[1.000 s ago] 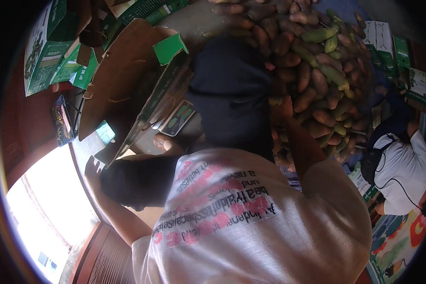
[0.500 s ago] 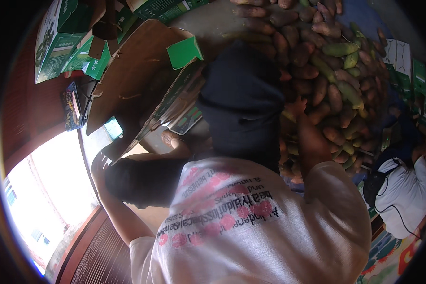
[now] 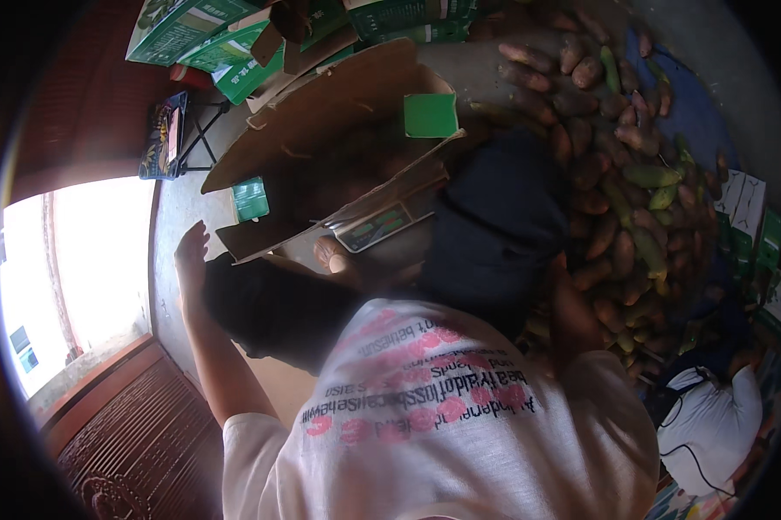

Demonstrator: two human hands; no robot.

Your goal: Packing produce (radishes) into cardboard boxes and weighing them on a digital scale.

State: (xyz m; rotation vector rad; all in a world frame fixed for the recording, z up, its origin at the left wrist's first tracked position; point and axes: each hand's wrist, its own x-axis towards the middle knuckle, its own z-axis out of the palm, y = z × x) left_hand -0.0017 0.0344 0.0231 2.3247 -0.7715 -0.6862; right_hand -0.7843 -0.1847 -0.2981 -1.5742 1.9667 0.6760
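My left hand (image 3: 191, 253) is raised with fingers spread beside my dark-clad left knee (image 3: 269, 308) and holds nothing. It hangs just left of an open brown cardboard box (image 3: 321, 130) with green labels. My right forearm (image 3: 572, 316) reaches past my right knee (image 3: 494, 225) to a big pile of oblong brown and green fruits (image 3: 620, 199). The right hand itself is hidden behind the knee. My white shirt with pink print (image 3: 442, 433) fills the lower middle.
Green printed cartons (image 3: 208, 35) lie stacked at the top left. A flat device with a greenish panel (image 3: 373, 230) sits by the box. Another person in white (image 3: 711, 425) crouches at the lower right. A bright doorway (image 3: 78, 260) and a dark carved door (image 3: 139, 442) are at the left.
My left hand has lifted up beside the knee. My right hand, earlier seen at the edge of the fruit pile, has dropped out of sight behind the right knee.
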